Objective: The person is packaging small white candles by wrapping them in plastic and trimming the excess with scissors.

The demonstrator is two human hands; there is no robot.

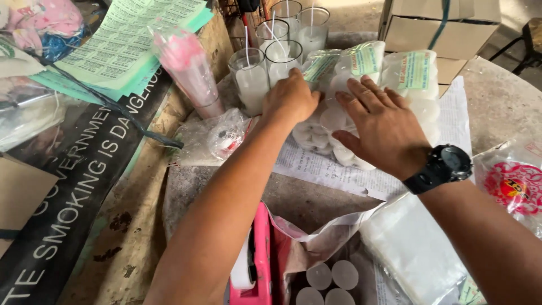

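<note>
We are pressing both hands on clear bags of white tealight candles (339,121) toward the table's far edge: left hand (289,100) curled, right hand (379,125) flat, fingers spread.

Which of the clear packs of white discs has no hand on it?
The rightmost pack, beside the cardboard box; the left hand and right hand press the others.

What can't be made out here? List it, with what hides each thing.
- Left hand: fingers curl out of sight over the candle packs; grip unclear.
- Packs under the right hand: covered, count unclear.
- Tape dispenser: cut by the bottom edge.
- Loose candles below: partly cut off and hidden by a bag.
- Boxes: cut by the top edge.
</note>
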